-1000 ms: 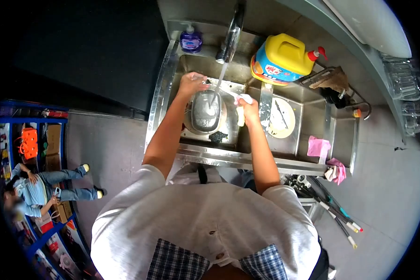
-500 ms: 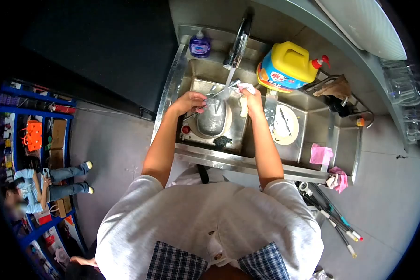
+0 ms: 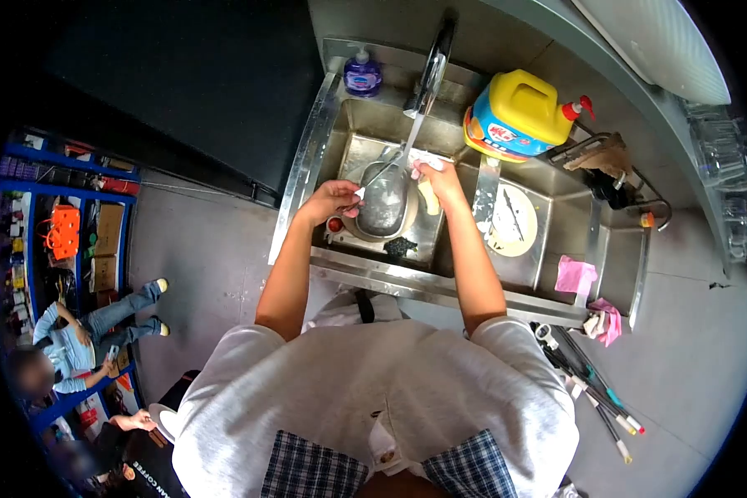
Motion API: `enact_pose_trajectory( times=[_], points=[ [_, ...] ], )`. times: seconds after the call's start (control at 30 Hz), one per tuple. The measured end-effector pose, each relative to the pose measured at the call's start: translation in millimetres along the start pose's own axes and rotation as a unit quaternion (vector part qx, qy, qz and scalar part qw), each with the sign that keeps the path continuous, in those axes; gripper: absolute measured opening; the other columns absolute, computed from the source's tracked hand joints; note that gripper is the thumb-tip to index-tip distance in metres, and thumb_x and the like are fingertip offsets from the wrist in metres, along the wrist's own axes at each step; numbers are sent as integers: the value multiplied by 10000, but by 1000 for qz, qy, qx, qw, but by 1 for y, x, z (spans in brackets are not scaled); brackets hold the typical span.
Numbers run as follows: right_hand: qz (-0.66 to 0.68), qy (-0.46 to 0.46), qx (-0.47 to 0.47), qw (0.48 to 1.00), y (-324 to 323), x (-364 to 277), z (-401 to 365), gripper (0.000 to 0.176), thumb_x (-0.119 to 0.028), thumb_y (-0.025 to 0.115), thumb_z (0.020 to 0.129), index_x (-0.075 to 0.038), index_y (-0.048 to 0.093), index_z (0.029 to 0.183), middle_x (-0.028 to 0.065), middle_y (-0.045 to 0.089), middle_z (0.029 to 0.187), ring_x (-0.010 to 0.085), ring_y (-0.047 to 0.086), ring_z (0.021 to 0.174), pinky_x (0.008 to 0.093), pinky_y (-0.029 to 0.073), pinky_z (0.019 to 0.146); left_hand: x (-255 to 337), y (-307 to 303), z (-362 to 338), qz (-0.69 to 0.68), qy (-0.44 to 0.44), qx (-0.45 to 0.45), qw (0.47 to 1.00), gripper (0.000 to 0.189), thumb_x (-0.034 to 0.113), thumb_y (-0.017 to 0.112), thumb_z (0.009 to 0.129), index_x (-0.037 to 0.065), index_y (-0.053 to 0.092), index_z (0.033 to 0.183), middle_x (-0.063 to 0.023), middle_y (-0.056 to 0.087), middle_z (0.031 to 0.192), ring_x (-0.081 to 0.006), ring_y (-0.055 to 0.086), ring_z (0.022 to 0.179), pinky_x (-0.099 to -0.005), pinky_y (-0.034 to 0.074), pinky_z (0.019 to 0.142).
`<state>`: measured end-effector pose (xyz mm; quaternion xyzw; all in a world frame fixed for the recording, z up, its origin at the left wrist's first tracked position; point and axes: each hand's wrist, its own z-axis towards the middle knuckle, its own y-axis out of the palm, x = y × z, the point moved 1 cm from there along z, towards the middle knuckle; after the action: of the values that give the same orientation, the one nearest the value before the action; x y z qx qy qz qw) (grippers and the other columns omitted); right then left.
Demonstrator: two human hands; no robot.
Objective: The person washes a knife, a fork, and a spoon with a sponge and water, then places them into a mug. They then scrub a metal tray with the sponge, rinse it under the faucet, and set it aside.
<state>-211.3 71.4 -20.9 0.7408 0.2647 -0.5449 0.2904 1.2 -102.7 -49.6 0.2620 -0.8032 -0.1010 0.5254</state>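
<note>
In the left basin of the sink, a grey metal container sits on a pale round dish with water in it. My left hand pinches one end of a thin metal utensil, which slants over the container; its far end is lost in the water stream. Closed around a white cloth, my right hand is at the container's right, beside the stream. A pale yellow piece hangs below that hand. A small red object and a dark scrubber lie near the container.
The faucet runs from behind. A purple soap bottle and a yellow detergent jug stand on the sink's back edge. A plate lies in the middle basin; pink cloths hang at right. Two people are at left.
My right hand has moved slightly left and down with the cloth, and the left hand slightly down with the utensil. Another person with a white plate has come into view at lower left.
</note>
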Motion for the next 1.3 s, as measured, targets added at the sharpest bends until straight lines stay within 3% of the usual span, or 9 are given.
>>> enact_pose_trajectory(
  times=[0.33,0.4,0.5,0.6,0.7,1.07,1.13,1.2,1.3],
  points=[
    [-66,129,39,989,-30,14,-24,264,-239,531,890,-4,647,856,75,628,668,146,591,595,278,449,542,-16,50,93,-146,-17,-28,989,97,125,568,872,76,556,955,-22,591,799,-130,579,681,-276,512,638],
    [-177,8,118,977,-64,42,-24,224,-218,582,833,-2,634,854,91,634,676,227,603,605,346,468,578,-7,71,105,-154,-28,20,987,79,156,576,872,87,555,903,-22,578,737,-124,553,624,-263,483,565],
    [-521,-29,328,787,-85,-1,-56,219,-188,565,811,2,575,919,191,623,859,409,574,757,435,463,743,4,87,112,-183,-37,36,982,80,152,568,877,79,537,874,-32,572,728,-129,529,584,-256,458,515],
    [-642,-2,247,725,-115,11,-55,409,-251,603,784,3,508,1090,179,471,1204,356,432,1120,452,391,874,-10,82,124,-189,-45,22,981,96,176,545,897,80,535,897,-20,566,730,-124,534,579,-254,448,486],
    [-702,-64,172,689,-127,53,-57,461,-299,580,806,1,498,1145,162,392,1292,359,372,1162,505,346,907,-7,90,120,-206,-53,56,976,95,166,562,884,76,532,883,-32,576,740,-134,537,594,-266,470,518],
    [-583,-191,275,740,-81,17,-15,310,-189,551,814,46,546,1017,207,545,1045,372,503,955,450,392,844,1,75,110,-172,-33,30,984,79,152,548,888,74,548,902,-34,587,750,-137,552,621,-282,470,531],
    [-460,-221,217,832,-53,8,-2,248,-210,529,859,24,608,839,166,608,720,348,588,657,414,469,632,-2,70,110,-173,-29,27,984,72,152,541,892,81,545,905,-40,588,738,-148,552,607,-295,467,524],
    [-79,-10,102,992,-17,29,29,262,-217,522,882,-16,568,721,41,553,569,132,525,479,301,435,490,0,72,102,-185,-31,52,981,65,153,537,894,90,541,905,-49,588,724,-161,553,589,-310,465,516],
    [-138,-155,136,969,38,7,49,247,-242,581,842,0,564,795,131,579,640,275,559,595,373,444,583,-15,56,105,-164,-41,75,983,52,141,525,896,91,527,884,-63,583,709,-175,541,564,-322,460,507]
  ],
)
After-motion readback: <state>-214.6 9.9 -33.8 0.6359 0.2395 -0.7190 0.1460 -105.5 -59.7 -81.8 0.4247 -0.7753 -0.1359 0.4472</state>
